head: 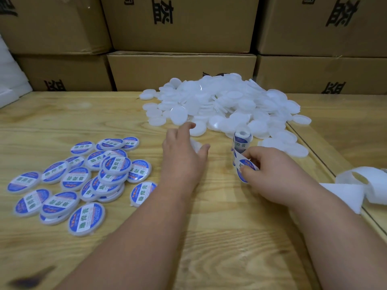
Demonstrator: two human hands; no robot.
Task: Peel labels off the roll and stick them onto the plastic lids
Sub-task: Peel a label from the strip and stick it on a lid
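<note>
The label roll point(241, 141) stands upright on the wooden surface point(209, 237), right at the near edge of the heap of blank white lids point(226, 101). A strip of backing with blue labels point(244, 166) trails down off the roll straight into the right hand point(272, 168), whose fingers are curled in and pinching the strip near one label, so that grip is clamped on the label strip just below the roll.

The left hand point(184, 151) sits a little to the left of the roll, palm down, fingers spread and loosely bent over one blank lid point(195, 144) lying under it. Can't really tell if that grip is actually holding the lid or only resting on it.

Off to the left there's a loose pile of finished lids with labels point(83, 176). Spent white backing paper point(364, 185) curls up at the right edge of the surface. Cardboard boxes point(180, 38) are stacked along the back.
</note>
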